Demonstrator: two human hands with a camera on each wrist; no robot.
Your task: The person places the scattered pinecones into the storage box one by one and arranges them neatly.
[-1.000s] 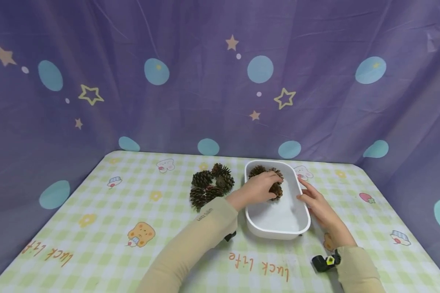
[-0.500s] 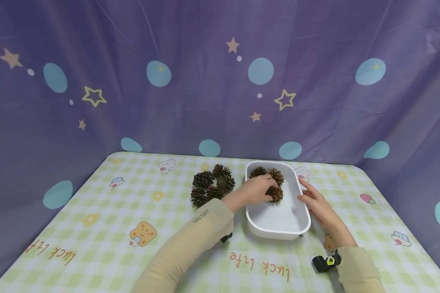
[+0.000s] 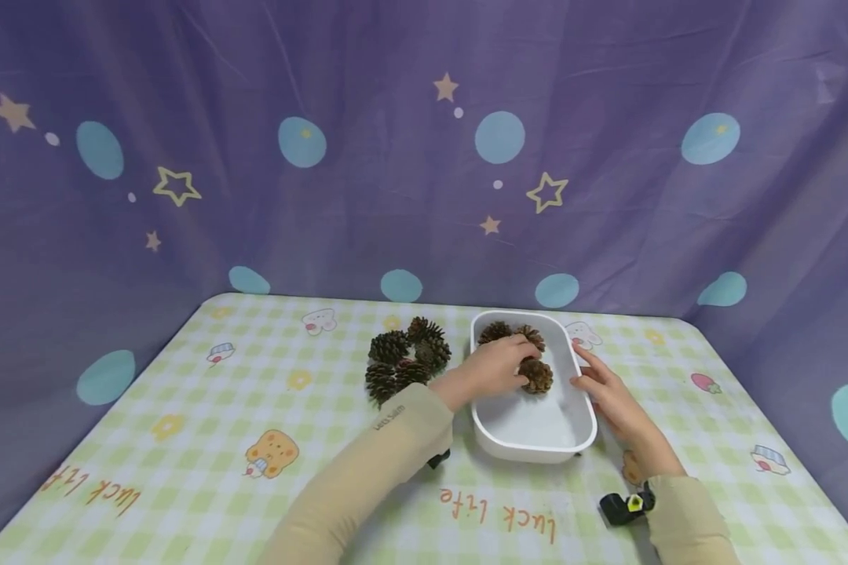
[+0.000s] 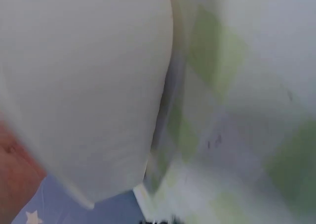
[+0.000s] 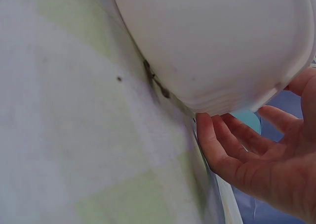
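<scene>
In the head view a white rectangular container [image 3: 530, 453] stands on the table with several brown pine cones inside. My left hand [image 3: 491, 367] reaches over its left rim, fingers bent above the cones. Beside my left thumb and fingertips lies one pine cone [image 3: 537, 377], most of it showing. Another pine cone [image 3: 495, 332] sits at the far left corner, and the hand partly hides the others. My right hand [image 3: 615, 396] is at the container's right side. In the right wrist view its fingers [image 5: 215, 145] touch the outside wall, loosely extended.
A cluster of darker pine cones [image 3: 403, 365] lies on the green checked tablecloth [image 3: 205, 479], just left of the container. Behind the table hangs a purple curtain [image 3: 396, 196]. A black wrist camera [image 3: 622, 508] sits at the right wrist.
The pine cone by my left thumb has shifted a little right and toward me, out from under the hand. My left fingers have drawn back slightly; the right hand stays put.
</scene>
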